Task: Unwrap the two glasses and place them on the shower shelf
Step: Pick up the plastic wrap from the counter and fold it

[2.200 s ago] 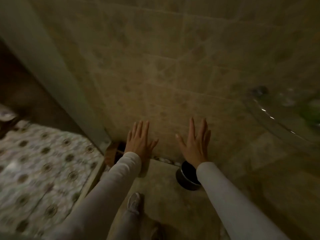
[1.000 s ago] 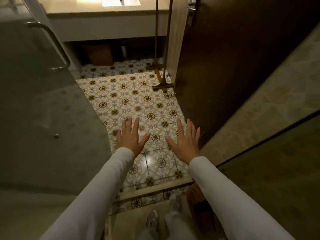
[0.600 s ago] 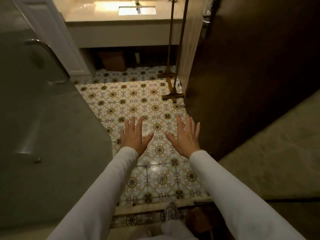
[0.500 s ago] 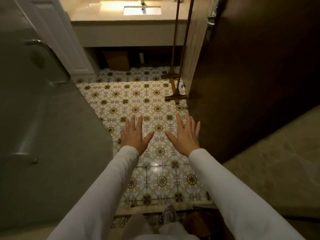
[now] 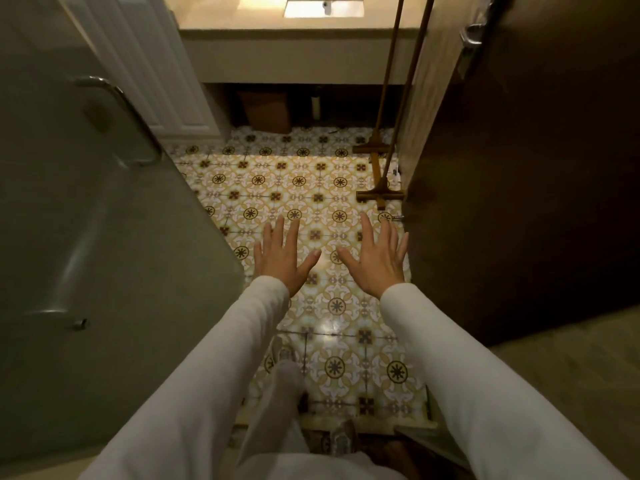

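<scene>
My left hand (image 5: 282,259) and my right hand (image 5: 375,259) are stretched out in front of me, palms down, fingers spread, holding nothing. Both arms wear white sleeves. They hover above the patterned yellow floor tiles (image 5: 294,188) of the bathroom. No glasses, no wrapping and no shower shelf show in this view. My feet in light shoes show at the bottom, one stepping over the shower threshold (image 5: 408,424).
A glass shower door (image 5: 86,237) with a metal handle (image 5: 117,112) stands at the left. A dark wooden door (image 5: 519,168) is at the right. Ahead are a vanity counter (image 5: 294,39) with a sink (image 5: 323,6), a brown bin (image 5: 268,110) beneath it, and a wooden stand (image 5: 381,174).
The view swung from the shower wall and floor drain towards the bathroom, then moved forward over the tiles. My empty hands stayed spread in front of me throughout.
</scene>
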